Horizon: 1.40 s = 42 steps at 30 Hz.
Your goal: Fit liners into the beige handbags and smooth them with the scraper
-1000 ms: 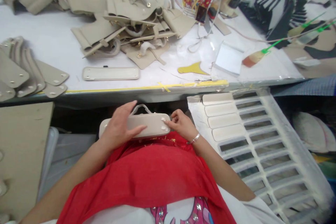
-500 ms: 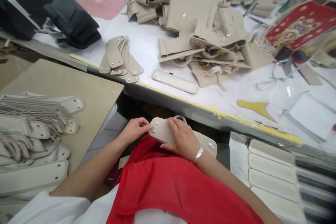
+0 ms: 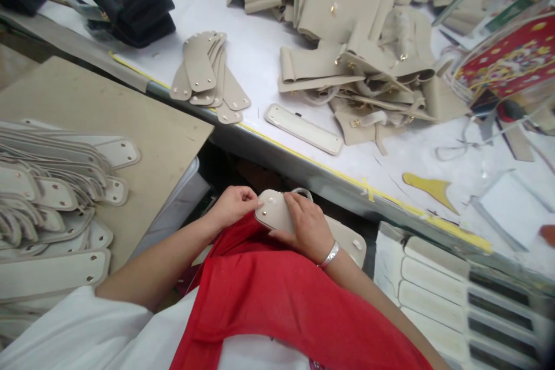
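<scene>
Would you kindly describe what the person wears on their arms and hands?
The left hand and right hand are ungloved. A thin silver metal bangle circles the right wrist. Both forearms are uncovered; a short white fabric sleeve covers the left upper arm. The right sleeve is out of view.

Beige panel (image 3: 274,214): long oblong, rounded ends, small rivets near each end, clear loop (image 3: 302,191) showing behind its top edge. Held off the bench (image 3: 260,63), just below its near edge, left end higher. Left hand (image 3: 233,206) pinches left end; right hand (image 3: 309,229) covers middle.
</scene>
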{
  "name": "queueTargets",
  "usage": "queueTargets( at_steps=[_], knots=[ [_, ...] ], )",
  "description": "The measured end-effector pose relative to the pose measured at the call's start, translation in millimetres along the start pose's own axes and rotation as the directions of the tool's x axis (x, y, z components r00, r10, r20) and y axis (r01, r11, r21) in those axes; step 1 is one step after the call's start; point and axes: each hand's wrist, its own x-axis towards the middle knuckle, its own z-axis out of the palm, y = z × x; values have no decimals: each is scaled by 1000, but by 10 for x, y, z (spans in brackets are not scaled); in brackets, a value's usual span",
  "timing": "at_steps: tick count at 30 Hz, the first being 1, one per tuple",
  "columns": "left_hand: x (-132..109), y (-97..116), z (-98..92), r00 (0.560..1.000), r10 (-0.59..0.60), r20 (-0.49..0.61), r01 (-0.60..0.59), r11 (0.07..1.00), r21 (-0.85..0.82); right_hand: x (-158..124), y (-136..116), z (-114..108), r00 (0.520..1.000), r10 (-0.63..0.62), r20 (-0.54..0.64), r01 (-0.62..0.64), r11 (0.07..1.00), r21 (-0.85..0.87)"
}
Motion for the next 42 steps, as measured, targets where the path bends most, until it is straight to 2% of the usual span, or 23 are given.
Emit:
queueTargets(
  at_steps=[8,13,19,25,28,31,36,42],
  knots=[
    [54,9,-62,995,89,44,-96,982,164,109,-143,-58,998,30,54,-29,999,-34],
    [52,-9,-61,994,103,34,-107,984,144,213,-274,30,998,59,3,-59,998,-13],
    [40,-16,-48,994,98,40,-102,990,99,226,-303,73,991,128,-43,-127,992,23],
    [27,-17,-1,991,126,33,-129,981,142,237,-296,77,991,128,-45,-126,991,42],
    [21,-28,23,994,93,56,-97,993,73,244,-300,91,992,118,-46,-116,992,54],
    [25,-53,30,992,53,114,-48,998,-50,233,-265,67,994,103,-29,-100,992,81],
    [50,-83,19,982,95,164,-86,995,-58,48,-43,-99,999,34,-14,-31,982,186],
    [83,-52,-19,960,71,271,-41,992,-115,-211,123,-127,997,70,22,-70,998,2]
  ],
)
